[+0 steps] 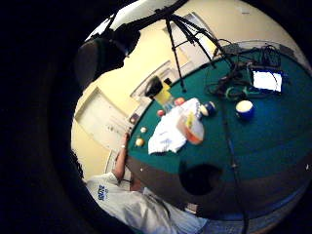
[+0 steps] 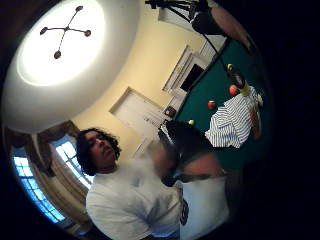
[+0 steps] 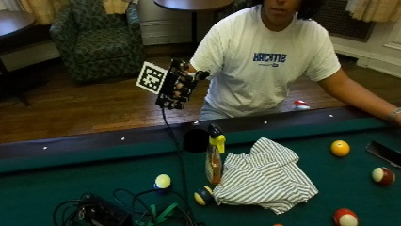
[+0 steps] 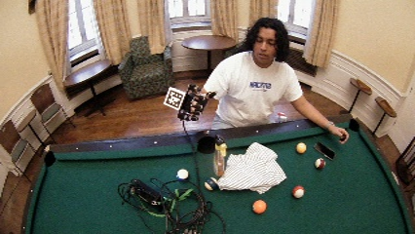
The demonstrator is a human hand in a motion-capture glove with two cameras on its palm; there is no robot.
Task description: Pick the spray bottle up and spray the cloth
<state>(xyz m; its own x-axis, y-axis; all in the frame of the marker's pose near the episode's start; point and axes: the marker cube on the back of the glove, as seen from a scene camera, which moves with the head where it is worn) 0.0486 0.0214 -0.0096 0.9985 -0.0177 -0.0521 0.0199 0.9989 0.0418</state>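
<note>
While upright, spray bottle (image 3: 214, 157) touches the cloth (image 3: 266, 178).

A green-felted bench (image 3: 75, 176) fills the lower frame. At centre a spray bottle (image 3: 214, 157) stands upright, a striped cloth (image 3: 266, 176) crumpled just right of it. Billiard balls (image 3: 340, 148) lie scattered; a phone (image 3: 383, 152) lies at right; tangled cables (image 3: 106, 212) lie at lower left.

I count one spray bottle (image 3: 214, 157), one striped cloth (image 3: 264, 176), one phone (image 3: 383, 152) and seven billiard balls, the yellow ball (image 3: 340, 148) among them, all below my raised fingers (image 3: 181, 89).
</note>
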